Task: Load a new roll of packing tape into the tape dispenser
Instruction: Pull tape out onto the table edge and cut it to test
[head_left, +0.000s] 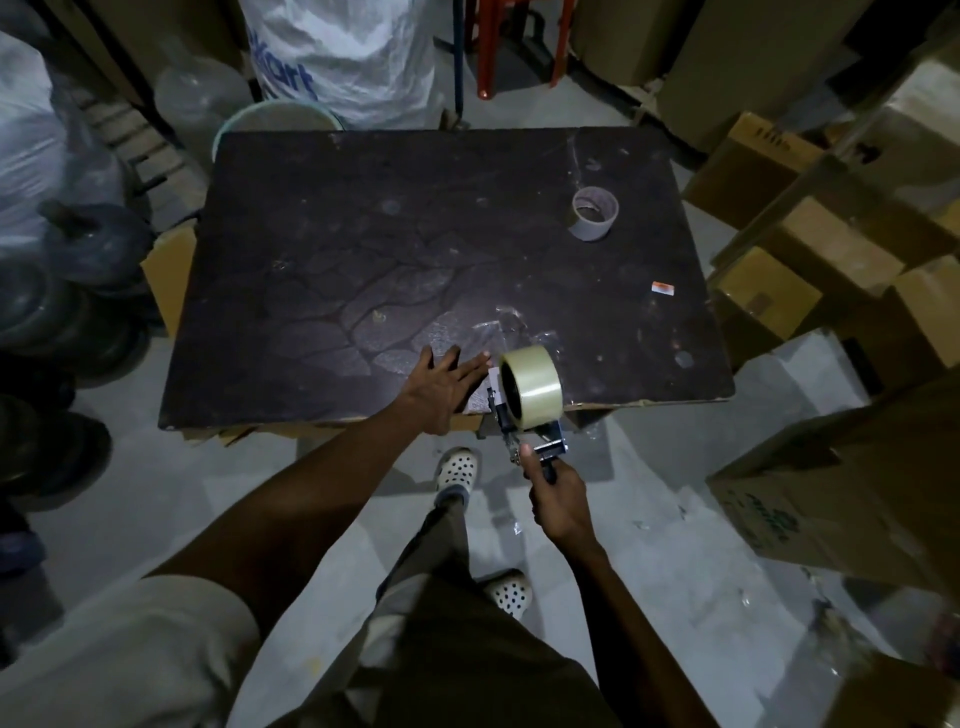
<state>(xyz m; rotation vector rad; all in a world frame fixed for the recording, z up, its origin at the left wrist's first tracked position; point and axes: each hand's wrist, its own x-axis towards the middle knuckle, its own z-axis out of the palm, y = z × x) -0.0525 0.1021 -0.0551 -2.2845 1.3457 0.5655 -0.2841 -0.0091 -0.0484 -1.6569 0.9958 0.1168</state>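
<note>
- You are holding the tape dispenser (524, 431) by its handle in your right hand (558, 501), with the fingers wrapped closed around the grip and the thumb lying up along the frame.
- You are keeping your left hand (439, 387) flat and spread, with fingers extended and gripping nothing, over the near edge of the dark table (363, 249).
- The new roll of packing tape (531, 387) is sitting on the dispenser, at the near edge of the table and directly above your right fist.
- The roll is lying immediately to the right of your left fingertips (480, 366); whether they are touching the dispenser's front plate cannot be told.
- The roll's axis is running roughly level and across your body, with the open core facing your left hand, so the left hand is the nearer free hand for any threading move.
- The roll is looking full, pale yellowish and translucent, with a dark core opening; no loose tape end is visible.
- An empty cardboard core (595, 213) is standing well apart, toward the far right of the table.
- Judging from this layout, you are probably nearing the threading step, which calls for finding the tape's free end.
</note>
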